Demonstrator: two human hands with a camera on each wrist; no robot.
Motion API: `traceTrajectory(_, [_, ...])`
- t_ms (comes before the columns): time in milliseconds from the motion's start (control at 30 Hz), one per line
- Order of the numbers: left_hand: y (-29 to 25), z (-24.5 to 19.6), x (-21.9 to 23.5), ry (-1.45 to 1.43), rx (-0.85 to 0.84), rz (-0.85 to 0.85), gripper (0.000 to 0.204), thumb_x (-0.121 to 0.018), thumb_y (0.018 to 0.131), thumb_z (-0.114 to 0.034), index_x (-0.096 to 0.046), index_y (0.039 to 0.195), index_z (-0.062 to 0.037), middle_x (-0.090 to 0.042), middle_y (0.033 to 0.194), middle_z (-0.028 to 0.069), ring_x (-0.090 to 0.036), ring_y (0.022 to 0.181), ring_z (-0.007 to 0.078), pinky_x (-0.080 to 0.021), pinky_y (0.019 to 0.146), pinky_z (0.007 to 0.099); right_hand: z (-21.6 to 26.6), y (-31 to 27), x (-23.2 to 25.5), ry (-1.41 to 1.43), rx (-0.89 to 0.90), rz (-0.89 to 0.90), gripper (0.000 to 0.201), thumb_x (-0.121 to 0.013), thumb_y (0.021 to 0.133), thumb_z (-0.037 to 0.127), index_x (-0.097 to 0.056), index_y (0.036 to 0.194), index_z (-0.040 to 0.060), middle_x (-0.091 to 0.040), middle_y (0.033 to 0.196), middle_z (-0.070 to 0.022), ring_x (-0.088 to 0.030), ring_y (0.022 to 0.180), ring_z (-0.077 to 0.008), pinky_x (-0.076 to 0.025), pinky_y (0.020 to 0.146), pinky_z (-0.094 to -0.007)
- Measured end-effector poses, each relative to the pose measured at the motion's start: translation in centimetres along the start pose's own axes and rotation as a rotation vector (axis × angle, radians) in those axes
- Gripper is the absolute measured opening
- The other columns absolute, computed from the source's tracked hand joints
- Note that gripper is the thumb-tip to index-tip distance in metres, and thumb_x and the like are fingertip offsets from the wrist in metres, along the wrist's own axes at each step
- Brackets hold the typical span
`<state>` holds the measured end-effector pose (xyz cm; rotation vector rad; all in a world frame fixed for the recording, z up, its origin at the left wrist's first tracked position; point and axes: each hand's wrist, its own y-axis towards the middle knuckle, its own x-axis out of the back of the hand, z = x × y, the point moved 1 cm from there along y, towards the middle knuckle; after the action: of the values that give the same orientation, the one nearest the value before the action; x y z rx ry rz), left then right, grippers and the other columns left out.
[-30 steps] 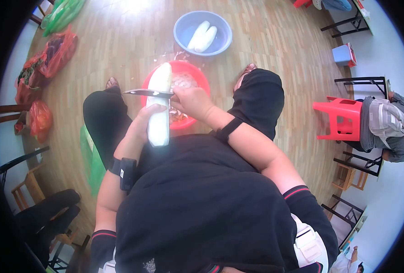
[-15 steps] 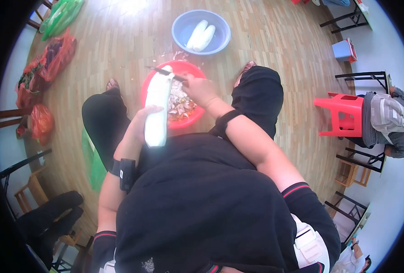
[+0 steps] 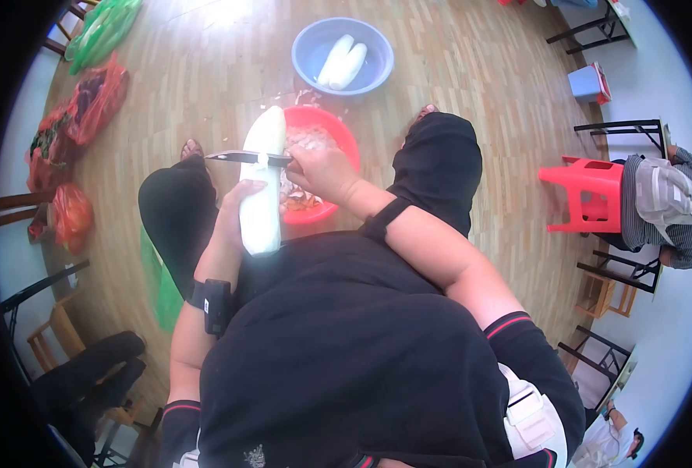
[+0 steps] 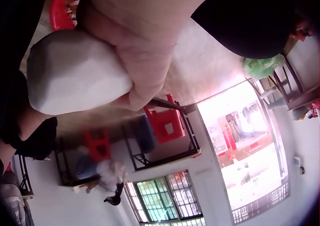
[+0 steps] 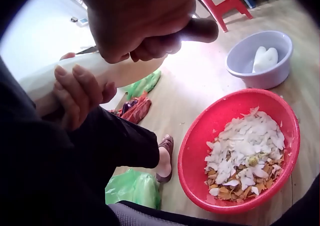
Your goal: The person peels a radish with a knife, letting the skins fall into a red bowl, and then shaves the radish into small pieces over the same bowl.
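A long, peeled white radish points away from my body, its near end close to my black shirt. My left hand grips it around the middle from the left; in the right wrist view the fingers of that left hand wrap over it. My right hand holds a knife by its dark handle, the blade lying crosswise over the radish's upper half. Below both hands is a red basin with white peelings and brownish scraps in it.
A blue basin with two white radishes stands beyond the red one. Red bags and green bags lie at the left. A red stool stands at the right, beside a seated person.
Half a second ago the knife was by the radish's far tip; now it is back nearer the left hand, as a second ago. The radish has shifted slightly left.
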<state>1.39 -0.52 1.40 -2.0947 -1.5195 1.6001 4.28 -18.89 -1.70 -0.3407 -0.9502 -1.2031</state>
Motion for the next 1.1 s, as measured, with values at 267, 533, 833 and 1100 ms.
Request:
traceTrajectory(267, [-0.5, -0.2, -0.4, -0.015, 0.028, 0.078, 0.046, -0.053, 0.078, -0.025, -0.046, 0.114, 0.0026, -0.056, 0.084, 0.0168, -0.058, 0.065, 0.0229, -0.051, 0.059, 0.0312, -1.1, 0.7, 0.2, -0.073, 0.101, -0.144, 0.022, -0.067, 0.072, 0.026, -0.055, 0.073, 0.0083, -0.060, 0.060, -0.0102, -0.061, 0.053, -0.0273, -0.049, 0.049, -0.0373])
traceTrajectory(533, [-0.7, -0.1, -0.2, 0.011, 0.033, 0.124, 0.048, -0.054, 0.076, -0.024, -0.045, 0.113, 0.0032, -0.055, 0.084, 0.0173, -0.058, 0.064, 0.0242, -0.051, 0.057, 0.0316, -3.7, 1.0, 1.0, -0.001, -0.248, -0.079, 0.024, -0.060, 0.079, 0.030, -0.055, 0.077, 0.0073, -0.061, 0.066, -0.0120, -0.062, 0.061, -0.0296, -0.049, 0.056, -0.0414])
traceTrajectory(833, [-0.4, 0.0, -0.4, 0.071, 0.007, 0.001, 0.044, -0.055, 0.076, -0.026, -0.047, 0.109, 0.0016, -0.057, 0.080, 0.0162, -0.060, 0.062, 0.0238, -0.051, 0.056, 0.0307, -0.3, 0.6, 1.2, 0.002, 0.013, -0.029, 0.021, -0.066, 0.074, 0.028, -0.056, 0.076, 0.0093, -0.061, 0.065, -0.0075, -0.062, 0.060, -0.0263, -0.049, 0.057, -0.0374])
traceTrajectory(1100, [0.2, 0.4, 0.2, 0.156, 0.019, -0.063, 0.041, -0.058, 0.075, -0.023, -0.048, 0.107, 0.0006, -0.059, 0.080, 0.0144, -0.062, 0.062, 0.0236, -0.052, 0.057, 0.0311, -0.1, 0.5, 1.1, -0.043, 0.073, 0.026, 0.025, -0.067, 0.072, 0.030, -0.054, 0.072, 0.0092, -0.062, 0.063, -0.0085, -0.062, 0.055, -0.0258, -0.049, 0.050, -0.0360])
